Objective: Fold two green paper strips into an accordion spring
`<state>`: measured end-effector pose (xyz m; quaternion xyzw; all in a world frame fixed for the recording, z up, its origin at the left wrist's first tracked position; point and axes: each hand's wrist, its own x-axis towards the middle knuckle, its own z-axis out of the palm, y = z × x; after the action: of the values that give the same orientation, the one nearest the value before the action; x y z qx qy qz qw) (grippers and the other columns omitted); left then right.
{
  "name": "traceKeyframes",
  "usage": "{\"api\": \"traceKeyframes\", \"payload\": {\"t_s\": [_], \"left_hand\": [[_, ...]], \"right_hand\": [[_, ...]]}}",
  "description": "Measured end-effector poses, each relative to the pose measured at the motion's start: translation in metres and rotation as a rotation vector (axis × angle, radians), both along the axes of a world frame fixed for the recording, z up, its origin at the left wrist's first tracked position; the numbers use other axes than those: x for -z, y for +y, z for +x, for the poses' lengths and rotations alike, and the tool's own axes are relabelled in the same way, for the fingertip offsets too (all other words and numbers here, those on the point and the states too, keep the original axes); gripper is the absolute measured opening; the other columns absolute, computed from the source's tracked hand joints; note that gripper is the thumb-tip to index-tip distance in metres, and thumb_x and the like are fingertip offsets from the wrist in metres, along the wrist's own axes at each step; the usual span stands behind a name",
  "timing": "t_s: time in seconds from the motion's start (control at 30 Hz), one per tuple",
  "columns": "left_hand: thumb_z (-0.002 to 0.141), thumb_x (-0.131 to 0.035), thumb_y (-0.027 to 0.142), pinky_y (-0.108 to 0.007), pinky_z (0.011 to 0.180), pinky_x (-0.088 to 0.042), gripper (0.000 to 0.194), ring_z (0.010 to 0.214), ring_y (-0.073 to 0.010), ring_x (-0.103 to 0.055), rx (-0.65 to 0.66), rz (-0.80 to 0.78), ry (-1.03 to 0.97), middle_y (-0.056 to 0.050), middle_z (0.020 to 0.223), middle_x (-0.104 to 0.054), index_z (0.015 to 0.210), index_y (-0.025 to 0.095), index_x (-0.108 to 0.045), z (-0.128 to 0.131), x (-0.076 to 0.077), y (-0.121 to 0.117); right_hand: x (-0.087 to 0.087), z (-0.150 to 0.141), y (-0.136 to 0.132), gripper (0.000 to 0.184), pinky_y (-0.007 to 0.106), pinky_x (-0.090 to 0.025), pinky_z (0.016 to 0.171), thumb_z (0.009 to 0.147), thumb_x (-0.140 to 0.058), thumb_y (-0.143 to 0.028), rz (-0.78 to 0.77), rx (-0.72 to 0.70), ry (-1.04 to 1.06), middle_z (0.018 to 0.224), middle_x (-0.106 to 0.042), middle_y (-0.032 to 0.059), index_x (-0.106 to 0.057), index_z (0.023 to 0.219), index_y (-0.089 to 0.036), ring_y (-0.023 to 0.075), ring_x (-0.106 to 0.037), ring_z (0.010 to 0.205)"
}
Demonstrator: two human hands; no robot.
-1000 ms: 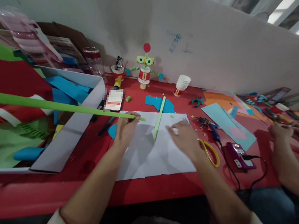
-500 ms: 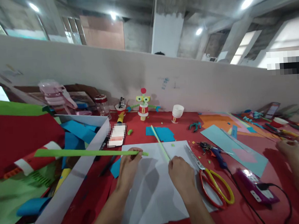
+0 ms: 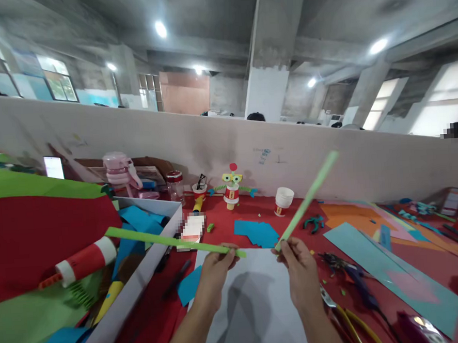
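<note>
My left hand (image 3: pixel 215 270) pinches a long green paper strip (image 3: pixel 155 239) close to its right end; the strip stretches left over the edge of the box. In my right hand (image 3: pixel 299 265) is a second, paler green paper strip (image 3: pixel 310 197), gripped near its lower end and slanting up to the right. Both hands are above white paper (image 3: pixel 256 304) on the red table, with a gap between the two strip ends. Blue paper pieces (image 3: pixel 256 233) lie just beyond the white sheet.
A box (image 3: pixel 143 296) of paper scraps stands at left. A paper-cup robot figure (image 3: pixel 232 193) and stacked cups (image 3: pixel 283 200) stand by the wall. Scissors (image 3: pixel 344 317), a glue gun (image 3: pixel 360 285), pliers (image 3: pixel 313 223) and light-blue paper (image 3: pixel 390 270) lie at right.
My right hand reached down to the strip lying on the white paper, took hold of it and raised it. My left hand kept its strip throughout. The view tilted upward.
</note>
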<state>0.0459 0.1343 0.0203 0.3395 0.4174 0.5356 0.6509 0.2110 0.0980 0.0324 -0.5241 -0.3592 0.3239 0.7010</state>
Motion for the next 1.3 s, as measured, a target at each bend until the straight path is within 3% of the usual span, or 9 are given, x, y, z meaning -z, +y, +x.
{"api": "traceKeyframes", "payload": {"t_s": [0.13,0.37,0.6,1.0,1.3], "left_hand": [[0.057,-0.076,0.038,-0.03,0.072,-0.049,0.025,0.069,-0.0162,-0.062,0.074,0.035,0.04,-0.002,0.069,-0.066,0.071,0.018,-0.068,0.001,0.007,-0.002],[0.051,-0.078,0.034,-0.031,0.069,-0.048,0.03,0.064,-0.0158,-0.061,0.106,0.009,0.105,-0.003,0.064,-0.065,0.071,0.015,-0.066,0.004,0.011,-0.007],[0.056,-0.077,0.035,-0.033,0.069,-0.048,0.031,0.064,-0.0164,-0.062,0.115,0.021,0.166,-0.004,0.067,-0.066,0.075,0.014,-0.065,0.006,0.013,-0.008],[0.056,-0.077,0.035,-0.032,0.068,-0.048,0.029,0.066,-0.0164,-0.062,0.121,0.008,0.153,-0.003,0.068,-0.066,0.075,0.015,-0.065,0.007,0.011,-0.011],[0.058,-0.076,0.032,-0.032,0.07,-0.049,0.026,0.068,-0.0157,-0.063,0.138,-0.033,0.058,-0.003,0.069,-0.066,0.075,0.015,-0.066,0.008,0.015,-0.012]], "right_hand": [[0.017,-0.007,-0.001,0.024,0.029,-0.05,0.067,0.068,-0.073,-0.039,-0.046,-0.09,0.087,0.075,-0.063,-0.0006,-0.061,0.077,-0.02,0.0172,-0.066,0.073],[0.017,-0.011,-0.002,0.015,0.024,-0.039,0.059,0.068,-0.07,-0.031,-0.131,-0.239,0.004,0.062,-0.059,-0.0024,-0.062,0.069,-0.019,0.0115,-0.054,0.061],[0.021,-0.011,-0.001,0.016,0.025,-0.032,0.059,0.062,-0.072,-0.031,-0.235,-0.294,0.158,0.059,-0.054,-0.0054,-0.061,0.062,-0.019,0.0095,-0.042,0.057],[0.023,-0.026,-0.003,0.021,0.028,-0.042,0.071,0.059,-0.074,-0.033,-0.314,-0.358,0.243,0.065,-0.06,-0.0034,-0.06,0.063,-0.019,0.0112,-0.054,0.064],[0.021,-0.027,-0.004,0.025,0.026,-0.042,0.063,0.058,-0.076,-0.034,-0.333,-0.347,0.277,0.058,-0.057,-0.0055,-0.058,0.065,-0.019,0.0086,-0.051,0.056]]}}
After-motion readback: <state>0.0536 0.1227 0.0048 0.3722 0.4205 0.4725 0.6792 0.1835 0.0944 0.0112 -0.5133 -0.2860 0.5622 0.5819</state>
